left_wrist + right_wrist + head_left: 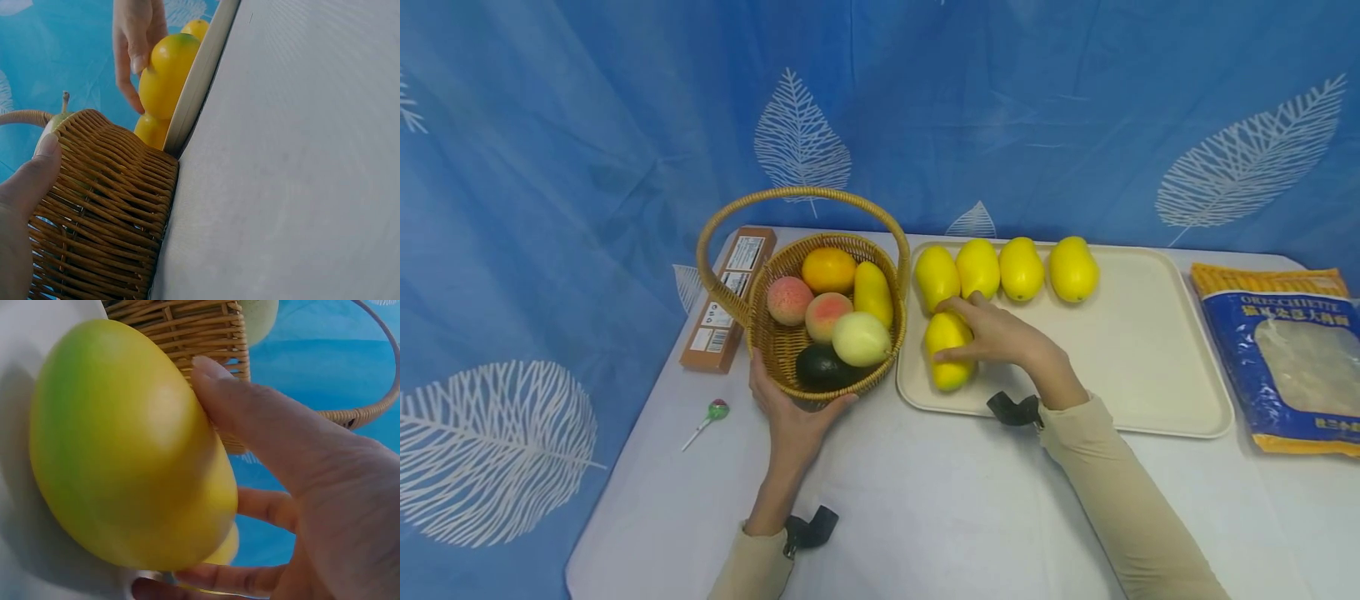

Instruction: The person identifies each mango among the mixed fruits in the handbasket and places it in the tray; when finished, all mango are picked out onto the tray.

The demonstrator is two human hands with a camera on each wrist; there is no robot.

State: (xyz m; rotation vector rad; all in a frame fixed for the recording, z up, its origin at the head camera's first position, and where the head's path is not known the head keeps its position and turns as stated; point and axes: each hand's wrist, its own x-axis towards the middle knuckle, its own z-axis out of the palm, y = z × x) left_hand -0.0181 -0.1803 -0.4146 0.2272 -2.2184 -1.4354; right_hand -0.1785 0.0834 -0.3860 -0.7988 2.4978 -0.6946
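Observation:
In the head view my left hand [793,421] holds the near side of a wicker basket [762,354]; its thumb lies over the wall in the left wrist view. Inside are two peaches, an orange fruit [829,271], a yellow mango [872,296], a pale green round fruit [861,339] and a dark avocado [822,368]. My right hand [1000,333] grips a yellow mango with a green end [125,450], thumb on one side and fingers on the other. This mango rests at the left end of a cream tray [1127,358].
Several more yellow mangoes [1073,269] line the tray's far edge. A blue and orange pasta bag [1285,358] lies right of the tray. Left of the basket are a brown box [711,337] and a green-topped lollipop [718,409]. A blue curtain [925,108] hangs behind.

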